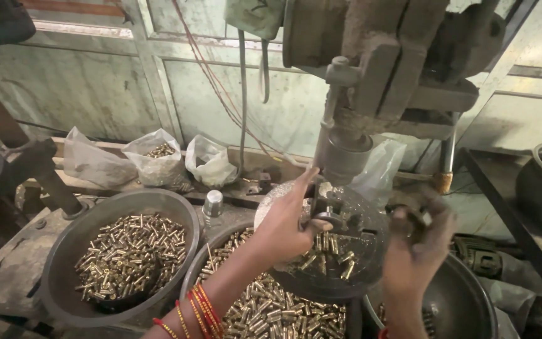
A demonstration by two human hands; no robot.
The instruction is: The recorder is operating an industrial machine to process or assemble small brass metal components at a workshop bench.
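While your left hand [283, 226] grips a brass piece [322, 221] on the round plate [365, 251], your blurred right hand [416, 242] has fingers curled, grip unclear.

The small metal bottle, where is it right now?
In the head view, the small metal bottle stands left of centre, behind the two bowls of brass pieces, just left of the left hand.

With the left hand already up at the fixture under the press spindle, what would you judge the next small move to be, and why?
Probably seat the small brass piece squarely under the spindle. The left hand has its fingers at the holder on the round table, where loose brass pieces lie, while the right hand is raised beside it and blurred, so its grip cannot be told.
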